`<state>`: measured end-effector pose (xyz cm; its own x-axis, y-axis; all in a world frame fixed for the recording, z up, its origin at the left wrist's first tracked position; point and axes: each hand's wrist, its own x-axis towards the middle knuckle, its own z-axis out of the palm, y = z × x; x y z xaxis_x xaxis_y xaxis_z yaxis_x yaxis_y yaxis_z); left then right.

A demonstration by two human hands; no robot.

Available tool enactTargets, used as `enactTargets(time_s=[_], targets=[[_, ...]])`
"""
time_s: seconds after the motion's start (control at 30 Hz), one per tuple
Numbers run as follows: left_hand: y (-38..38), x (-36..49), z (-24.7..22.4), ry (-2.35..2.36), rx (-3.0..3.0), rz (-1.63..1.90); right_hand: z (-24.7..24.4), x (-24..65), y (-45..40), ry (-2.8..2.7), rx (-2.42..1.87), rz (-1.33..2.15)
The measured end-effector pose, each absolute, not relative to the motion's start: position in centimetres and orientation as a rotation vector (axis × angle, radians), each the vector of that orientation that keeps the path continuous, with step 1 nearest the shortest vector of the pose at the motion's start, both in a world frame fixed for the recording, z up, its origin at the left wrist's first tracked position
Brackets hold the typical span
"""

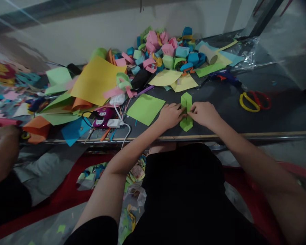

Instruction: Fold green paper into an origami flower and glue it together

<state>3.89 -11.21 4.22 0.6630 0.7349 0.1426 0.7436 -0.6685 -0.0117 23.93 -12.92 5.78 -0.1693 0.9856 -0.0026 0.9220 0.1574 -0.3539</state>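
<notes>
A folded light-green paper (pixel 186 99), narrow with pointed ends and a crease down its middle, lies on the dark table between my hands. My left hand (pixel 170 116) has its fingers and thumb closed on the left edge, holding it down. From the other side, my right hand (pixel 206 114) pinches the paper near the middle crease. Left of my left hand lies a flat green square sheet (pixel 146 109). Fingertips partly cover the middle of the folded piece.
Scissors (pixel 255 101) and a blue glue gun (pixel 225 77) lie at right. Folded paper pieces (pixel 168 51) are heaped at the back. Yellow sheets (pixel 98 80) and a purple power strip (pixel 102 117) are at left. A co-worker's hand (pixel 5 132) holds pink paper at far left.
</notes>
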Motion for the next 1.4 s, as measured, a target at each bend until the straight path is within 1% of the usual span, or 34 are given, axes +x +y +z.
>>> enactTargets(time_s=[0.07,0.23,0.33,0.43,0.53,0.67,0.77,1.03,1.2,1.4], targets=[[-10.1,3.9,4.2,-1.193,-2.879,-0.155,5.9,24.7,-12.7,-2.254,-1.732,0.491],[-5.1,2.2,5.6,-0.782,-3.227,-0.031,5.0,28.2,-10.8,-2.374,-1.268,0.329],[-3.7,1.6,6.4,-0.737,-3.321,0.005,3.9,29.1,-10.9,-2.490,-1.115,0.360],[-4.7,1.7,6.3,-0.891,-3.328,-0.067,3.2,28.6,-11.6,-2.416,-1.195,0.318],[-7.2,2.0,5.3,-1.074,-3.205,-0.227,3.1,27.6,-11.6,-2.326,-1.319,0.264],[-10.1,2.2,3.7,-1.200,-3.045,-0.422,3.2,26.8,-10.7,-2.292,-1.359,0.370],[-10.7,2.0,2.7,-1.271,-3.005,-0.503,2.8,26.7,-10.0,-2.282,-1.358,0.443],[-10.1,2.3,1.7,-1.280,-2.998,-0.572,1.5,26.9,-9.2,-2.232,-1.410,0.423],[-9.7,2.3,1.6,-1.267,-3.025,-0.552,1.4,26.7,-9.5,-2.251,-1.374,0.373],[-9.8,2.3,2.0,-1.246,-2.994,-0.497,1.9,25.9,-11.1,-2.227,-1.473,0.185]])
